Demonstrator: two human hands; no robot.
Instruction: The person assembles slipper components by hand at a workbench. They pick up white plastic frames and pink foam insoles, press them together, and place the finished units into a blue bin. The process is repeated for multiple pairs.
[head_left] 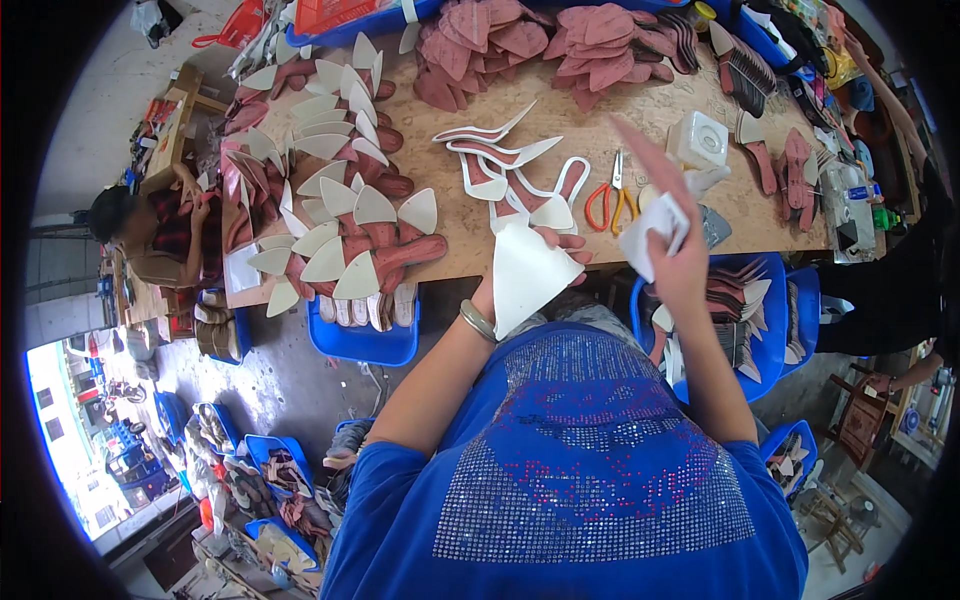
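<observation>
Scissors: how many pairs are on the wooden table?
1: a pair of metal scissors with orange loop handles, on the tan wooden table, between the left hand and the right hand, slightly beyond them. Others may be hidden.

From the left hand (570, 244), white-edged pieces (485, 183) block 11 o'clock, scissors (616, 185) between 1 and 2; a tabletop (463, 233) gap opens toward 10, ending at the pile (375, 207).

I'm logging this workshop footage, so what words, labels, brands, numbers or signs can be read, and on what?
None can be read clearly.
White block: round mark, too small to read.
Blue shirt: glittery pattern, no letters I can make out.
White pieces in the left hand and right hand: nothing readable.
</observation>
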